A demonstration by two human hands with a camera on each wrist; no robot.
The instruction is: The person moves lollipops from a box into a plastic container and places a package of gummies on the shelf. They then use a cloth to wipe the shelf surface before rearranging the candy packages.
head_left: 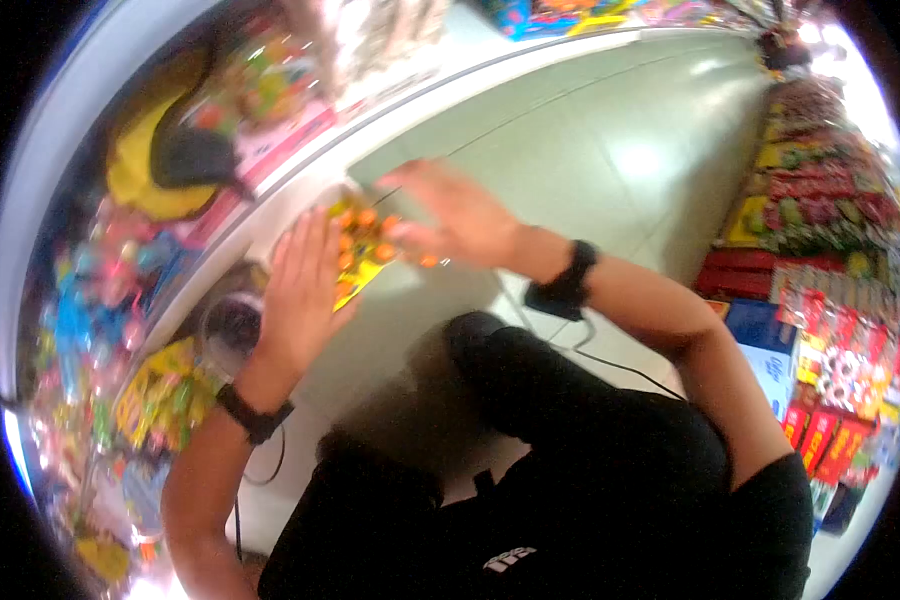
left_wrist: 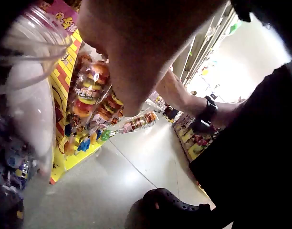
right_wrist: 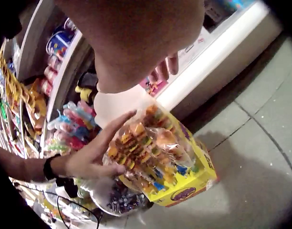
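Observation:
A yellow display box (right_wrist: 203, 176) stands on the floor against the white shelf base, filled with clear-wrapped burger-shaped candies (right_wrist: 136, 148). My left hand (head_left: 300, 280) lies along the near side of these packs with its fingers extended; in the right wrist view that left hand (right_wrist: 88, 160) overlaps the wrappers, its thumb spread from the fingers. On the other side of the box my right hand (head_left: 455, 215), blurred, is raised with fingers spread and holds nothing. In the left wrist view several candy packs (left_wrist: 91, 90) show upright inside the box, partly hidden behind my left hand (left_wrist: 122, 52).
Beside the box stands a clear plastic tub (right_wrist: 122, 200) of small dark-wrapped pieces. Shelves of colourful toys and bagged sweets (head_left: 160, 400) curve along the left. Rows of packaged goods (head_left: 830, 330) line the right. A black clog (left_wrist: 170, 210) is on the tiled floor (head_left: 570, 140).

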